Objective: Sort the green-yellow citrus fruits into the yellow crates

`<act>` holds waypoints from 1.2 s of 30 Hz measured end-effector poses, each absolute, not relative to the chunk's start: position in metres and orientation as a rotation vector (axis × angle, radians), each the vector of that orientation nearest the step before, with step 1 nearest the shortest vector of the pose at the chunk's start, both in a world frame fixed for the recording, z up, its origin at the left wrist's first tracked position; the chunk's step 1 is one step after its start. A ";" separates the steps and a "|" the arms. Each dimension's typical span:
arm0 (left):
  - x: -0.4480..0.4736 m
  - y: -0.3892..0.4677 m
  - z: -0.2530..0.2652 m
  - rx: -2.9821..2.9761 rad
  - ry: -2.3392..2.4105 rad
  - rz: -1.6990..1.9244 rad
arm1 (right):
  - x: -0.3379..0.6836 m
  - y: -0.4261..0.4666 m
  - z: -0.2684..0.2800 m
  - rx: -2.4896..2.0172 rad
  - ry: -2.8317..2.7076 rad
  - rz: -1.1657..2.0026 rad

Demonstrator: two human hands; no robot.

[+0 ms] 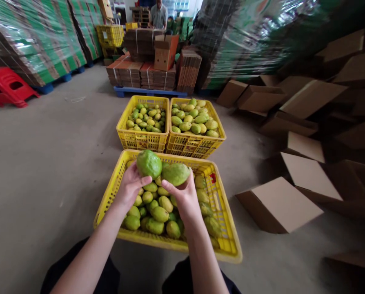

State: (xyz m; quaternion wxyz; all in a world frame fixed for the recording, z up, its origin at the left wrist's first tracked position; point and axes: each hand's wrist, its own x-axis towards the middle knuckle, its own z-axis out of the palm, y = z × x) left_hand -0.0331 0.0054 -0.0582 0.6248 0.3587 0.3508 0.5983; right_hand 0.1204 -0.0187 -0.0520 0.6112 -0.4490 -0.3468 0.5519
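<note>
My left hand point(131, 185) is closed around a round, glossy green lemon point(149, 164) with a bumpy skin. Beside it, my right hand point(182, 195) grips a longer, paler yellow-green lemon point(175, 174), thumb on the near side. Both fruits are held up side by side over a yellow plastic crate point(231, 228). Inside that crate lie many green and yellowish lemons point(159, 214), partly hidden by my hands and forearms.
Behind stand two more yellow crates of the same fruit, a left one point(142, 141) and a right one point(197, 143). Open cardboard boxes point(288, 200) crowd the right floor. A blue pallet point(148, 92) carries flattened cartons; a red stool point(9, 83) and a person point(158, 17) are farther off.
</note>
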 end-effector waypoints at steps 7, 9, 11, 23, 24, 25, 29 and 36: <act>-0.034 0.007 -0.058 0.632 0.759 1.355 | 0.123 -0.012 -0.059 -1.020 -0.713 1.347; -0.035 0.007 -0.060 0.594 0.751 1.360 | 0.122 -0.010 -0.063 -1.092 -0.693 1.271; -0.035 0.008 -0.062 0.557 0.744 1.364 | 0.122 -0.008 -0.065 -1.146 -0.652 1.207; -0.044 0.008 -0.065 0.925 1.251 1.267 | 0.131 -0.011 -0.068 -1.245 -0.876 1.324; -0.043 0.008 -0.067 0.992 1.288 1.246 | 0.129 -0.011 -0.070 -1.258 -0.880 1.334; -0.042 0.008 -0.069 1.041 1.338 1.229 | 0.127 -0.010 -0.071 -1.258 -0.881 1.350; -0.038 0.010 -0.074 1.041 1.501 1.264 | 0.113 -0.011 -0.071 -1.167 -0.817 1.455; -0.036 0.008 -0.067 0.739 1.256 1.319 | 0.096 -0.016 -0.065 -0.961 -0.545 1.563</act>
